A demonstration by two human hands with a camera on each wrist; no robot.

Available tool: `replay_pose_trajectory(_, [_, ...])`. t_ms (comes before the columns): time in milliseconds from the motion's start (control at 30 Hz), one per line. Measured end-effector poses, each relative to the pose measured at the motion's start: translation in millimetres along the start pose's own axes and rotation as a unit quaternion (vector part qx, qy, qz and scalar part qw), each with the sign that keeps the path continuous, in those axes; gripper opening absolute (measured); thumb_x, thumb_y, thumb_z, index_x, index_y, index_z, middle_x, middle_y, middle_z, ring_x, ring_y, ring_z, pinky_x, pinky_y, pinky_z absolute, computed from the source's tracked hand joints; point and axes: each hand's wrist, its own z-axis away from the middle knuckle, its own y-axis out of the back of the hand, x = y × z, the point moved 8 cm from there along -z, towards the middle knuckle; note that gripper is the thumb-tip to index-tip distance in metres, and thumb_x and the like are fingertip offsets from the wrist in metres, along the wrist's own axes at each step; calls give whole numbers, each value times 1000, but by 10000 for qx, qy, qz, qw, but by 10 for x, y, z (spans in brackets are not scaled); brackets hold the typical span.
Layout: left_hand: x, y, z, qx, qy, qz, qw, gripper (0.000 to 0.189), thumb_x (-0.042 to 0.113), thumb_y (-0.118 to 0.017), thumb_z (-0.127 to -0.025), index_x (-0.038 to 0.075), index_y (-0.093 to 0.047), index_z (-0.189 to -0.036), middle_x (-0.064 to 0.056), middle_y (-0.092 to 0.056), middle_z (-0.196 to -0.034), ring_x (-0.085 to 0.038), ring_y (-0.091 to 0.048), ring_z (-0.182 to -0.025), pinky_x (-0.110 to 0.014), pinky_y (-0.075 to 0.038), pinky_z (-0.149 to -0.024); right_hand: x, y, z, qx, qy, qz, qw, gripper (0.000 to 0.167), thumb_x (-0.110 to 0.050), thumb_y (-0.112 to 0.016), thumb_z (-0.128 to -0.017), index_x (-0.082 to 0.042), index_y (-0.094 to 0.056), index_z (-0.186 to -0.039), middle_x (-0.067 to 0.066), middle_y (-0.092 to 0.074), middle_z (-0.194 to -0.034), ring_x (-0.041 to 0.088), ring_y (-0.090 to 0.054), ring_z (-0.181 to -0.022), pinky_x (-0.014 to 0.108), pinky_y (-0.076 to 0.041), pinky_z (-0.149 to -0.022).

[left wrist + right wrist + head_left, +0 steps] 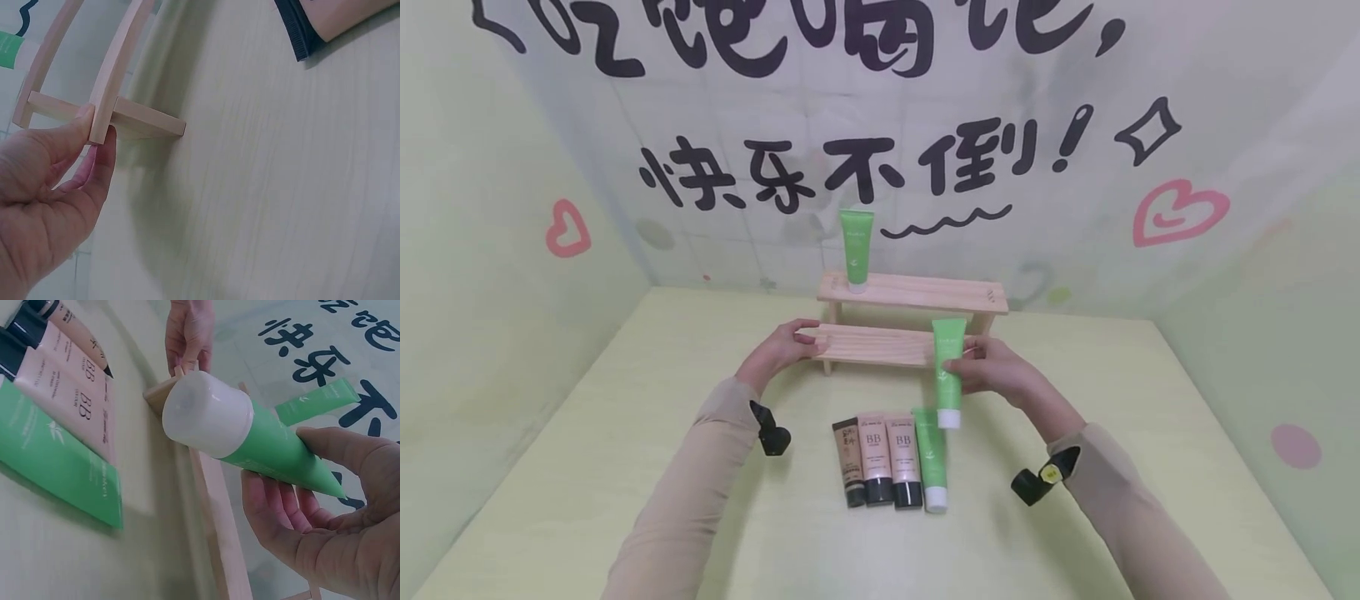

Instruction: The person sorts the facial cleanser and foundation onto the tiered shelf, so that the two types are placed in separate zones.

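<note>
Back wall (pixel 737 250) pale, big black writing across it, pink hearts at the sides. Below it, a light yellow table (pixel 640 392).

Two arms reach in, beige sleeves (pixel 681 492). Between them, near the wall, a wooden stand (pixel 925 292) with two steps, the rear one higher.

Left hand (pixel 778 352): thumb and fingers closed on the left end of the lower step, thumb on one face, fingers on the other. Right hand (pixel 1000 375): partly closed, thumb to one side and curled fingers to the other, gripping a green tube (pixel 950 387) in front of the lower step's right end. Cannot tell whether tube and step touch.

Second green tube (pixel 857 250) upright on the upper step, left part, cap down. Third green tube (pixel 932 458) flat on the table, right end of a row. Next to it, two pink tubes (pixel 905 454), black-capped; then a slimmer brown tube (pixel 852 458) at the left end. Caps toward the person.
</note>
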Motion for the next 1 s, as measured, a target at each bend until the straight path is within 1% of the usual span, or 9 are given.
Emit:
replay_pose_trajectory(133, [-16, -1, -11, 9, 54, -58, 10000, 58, 10, -55, -91, 9, -28, -142, -24, -38, -137, -33, -46, -121, -40, -41, -102, -72, 25, -63, 34, -16, -69, 10000, 50, -15, -59, -87, 11, -37, -124, 13, -51, -104, 15, -59, -83, 36, -54, -83])
replay_pose_trajectory(267, [-11, 12, -14, 34, 13, -74, 10000, 58, 9, -55, -91, 8, -28, -142, -26, -38, -136, -33, -47, -120, -40, -42, -101, -150, 35, -136, 70, 80, -167, 9998, 47, -14, -59, -87, 12, -40, -121, 11, -52, -102, 15, -58, -85, 41, -51, -88])
replay_pose_trajectory(367, [0, 21, -17, 58, -4, -99, 9999, 58, 9, -55, -90, 8, -28, -142, -26, -39, -135, -33, -48, -118, -39, -42, -100, -216, 63, -193, 182, 102, -255, 9995, 46, -14, -58, -87, 11, -42, -122, 13, -53, -104, 16, -59, -86, 42, -51, -89])
replay_pose_trajectory(500, [14, 31, -21, 81, 10, -101, 9999, 59, 9, -56, -90, 8, -28, -142, -25, -40, -135, -33, -48, -118, -39, -42, -101, -309, 112, -264, 382, 62, -479, 9981, 50, -15, -58, -87, 10, -38, -126, 15, -51, -111, 18, -59, -90, 40, -51, -89])
replay_pose_trajectory(633, [27, 35, -15, 78, 16, -176, 9998, 59, 8, -55, -90, 8, -28, -142, -25, -40, -135, -34, -48, -119, -40, -42, -101, -396, 150, -327, 494, 72, -578, 9971, 51, -13, -58, -87, 10, -37, -127, 17, -50, -114, 18, -59, -91, 39, -51, -89])
replay_pose_trajectory(900, [32, 4, 25, -18, -29, -210, 9998, 57, 9, -54, -91, 7, -28, -142, -26, -40, -135, -34, -47, -119, -41, -42, -101, -512, 216, -375, 671, 43, -599, 9959, 55, -11, -58, -88, 9, -32, -132, 24, -48, -121, 17, -60, -86, 39, -51, -90])
replay_pose_trajectory(1000, [29, -3, 32, -3, -7, -208, 9998, 56, 9, -53, -91, 8, -28, -142, -25, -39, -135, -34, -48, -119, -41, -42, -101, -528, 237, -396, 708, -8, -702, 9950, 56, -10, -56, -88, 8, -30, -134, 24, -45, -123, 19, -58, -90, 38, -50, -91])
